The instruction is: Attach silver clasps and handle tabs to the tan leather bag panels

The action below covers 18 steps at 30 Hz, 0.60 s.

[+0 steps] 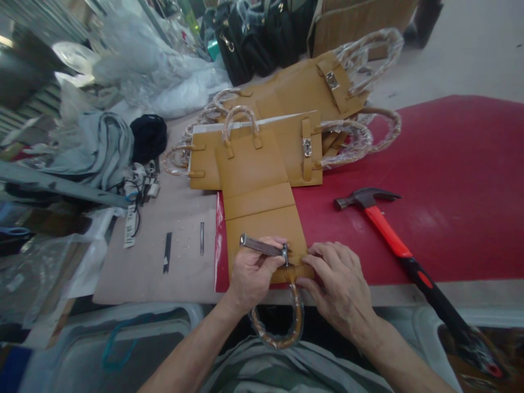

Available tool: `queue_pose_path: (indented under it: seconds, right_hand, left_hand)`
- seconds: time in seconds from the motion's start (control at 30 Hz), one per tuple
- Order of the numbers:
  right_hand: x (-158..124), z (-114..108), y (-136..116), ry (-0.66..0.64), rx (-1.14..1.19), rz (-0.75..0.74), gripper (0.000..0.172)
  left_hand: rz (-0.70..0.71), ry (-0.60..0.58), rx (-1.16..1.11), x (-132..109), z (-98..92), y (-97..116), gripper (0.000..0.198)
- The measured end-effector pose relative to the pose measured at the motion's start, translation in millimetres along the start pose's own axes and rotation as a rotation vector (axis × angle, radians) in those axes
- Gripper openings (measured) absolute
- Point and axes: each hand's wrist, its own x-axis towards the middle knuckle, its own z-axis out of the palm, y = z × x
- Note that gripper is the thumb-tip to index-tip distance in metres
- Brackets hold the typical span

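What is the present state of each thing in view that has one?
Left hand: closed on metal punch.
Right hand: fingers pressing on tan bag panel.
Tan bag panel: laid flat, unfolded.
Hammer: lying unheld on red mat.
Other bags: stacked flat, handles plastic-wrapped.

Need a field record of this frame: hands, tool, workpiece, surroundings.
left hand: grips a metal punch, tip at the panel's near edge
right hand: fingers on the tan bag panel beside the tip; grip unclear
workpiece: panel flat on the red mat, wrapped handle hanging over the table edge
hammer: lying on the mat, right of the hands, untouched
behind: tan bags piled
left of mat: black blade and metal rod, loose
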Motion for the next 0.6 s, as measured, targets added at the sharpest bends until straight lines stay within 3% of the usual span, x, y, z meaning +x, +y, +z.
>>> queue_pose_path:
  seconds: [0.6]
  right_hand:
    - [-0.3,0.8,-0.9,0.018,0.016,0.009,0.018]
  left_hand:
    - [0.192,-0.018,0.157,2.8,6.8,3.9,0.013]
